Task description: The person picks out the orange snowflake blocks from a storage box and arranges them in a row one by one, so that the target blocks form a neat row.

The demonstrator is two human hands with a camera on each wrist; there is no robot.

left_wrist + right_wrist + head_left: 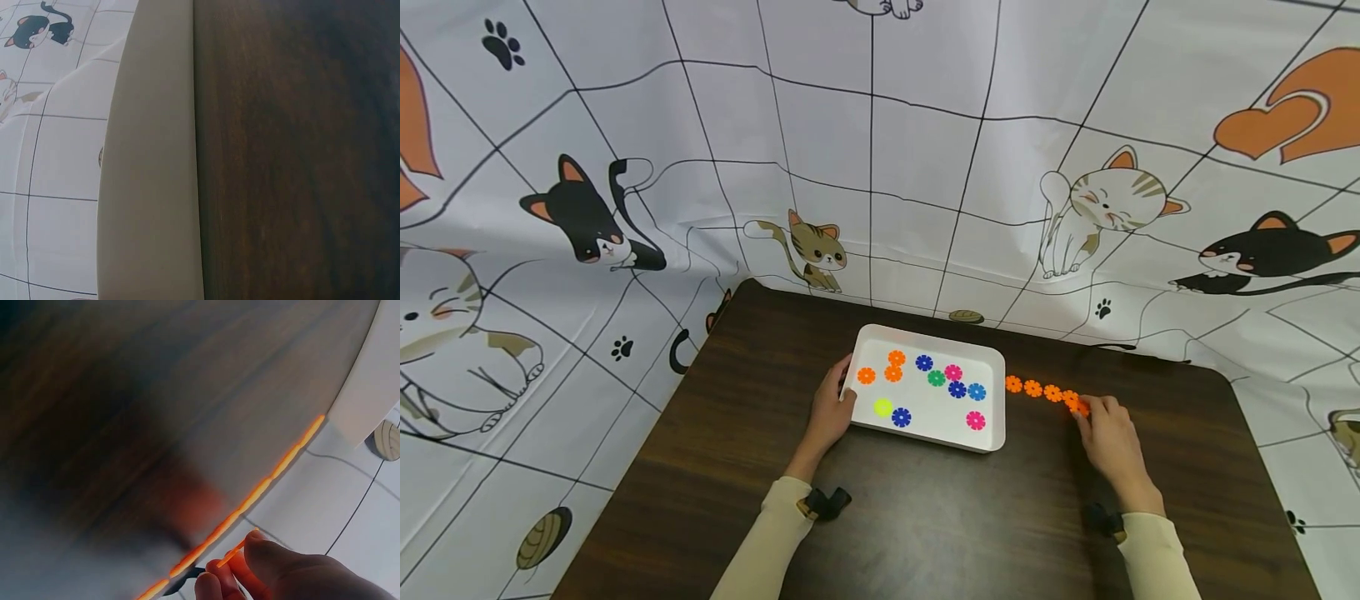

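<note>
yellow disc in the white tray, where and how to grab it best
Pinch the yellow disc by its front and back rim, probably best from above: it lies flat in the white tray, and a dark blue disc crowds its right side.

A dark wood-grain table (940, 508) stands before a white fabric-like sheet (925, 150) in what appears to be a screened-off corner for filming, though whether within a home, an office or a studio cannot be told. Folds and wavering printed grid lines mark the sheet as a soft hanging rather than a tiled wall; decorated with cartoon cats (580, 215) and paw prints (502, 48), it surrounds the table's far edge and both sides, while black wrist-worn cameras (829, 504) point to a recording setup
</note>
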